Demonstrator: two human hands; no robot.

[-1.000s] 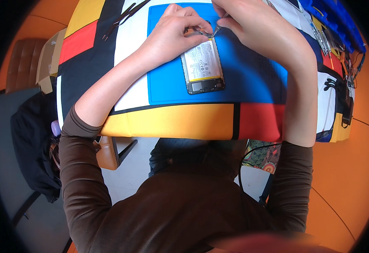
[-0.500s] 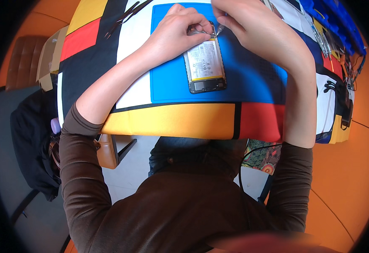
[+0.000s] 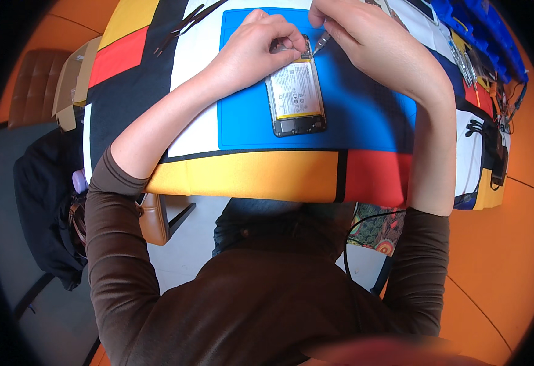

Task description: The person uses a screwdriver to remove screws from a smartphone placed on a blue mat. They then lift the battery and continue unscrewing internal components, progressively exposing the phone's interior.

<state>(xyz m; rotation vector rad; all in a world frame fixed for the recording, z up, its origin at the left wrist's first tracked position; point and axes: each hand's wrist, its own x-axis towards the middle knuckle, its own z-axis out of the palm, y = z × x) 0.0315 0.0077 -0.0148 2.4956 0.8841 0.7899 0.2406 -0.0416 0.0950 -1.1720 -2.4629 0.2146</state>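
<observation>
An opened smartphone [image 3: 296,91] lies on a blue mat [image 3: 245,131], its white battery and dark inner parts showing. Over its upper left end, my left hand [image 3: 261,41] is closed, fingers curled onto the phone and holding it. My right hand [image 3: 349,24] grips a slim screwdriver [image 3: 322,42] with a greyish shaft. The driver slants down to the left, and its tip is at the phone's upper right edge, just above the battery. My left fingers hide part of the phone's top.
Dark tweezers [image 3: 187,25] lie on the patterned cloth [image 3: 248,174] at the far left. Beyond my right arm are several thin metal tools [image 3: 462,64], a blue parts tray [image 3: 480,36] and black cables [image 3: 476,127]. A cardboard box [image 3: 68,91] stands left of the table.
My right hand has shifted slightly, and more of the screwdriver shows, with its tip a little lower along the phone's edge. My left hand and the phone stay nearly in place.
</observation>
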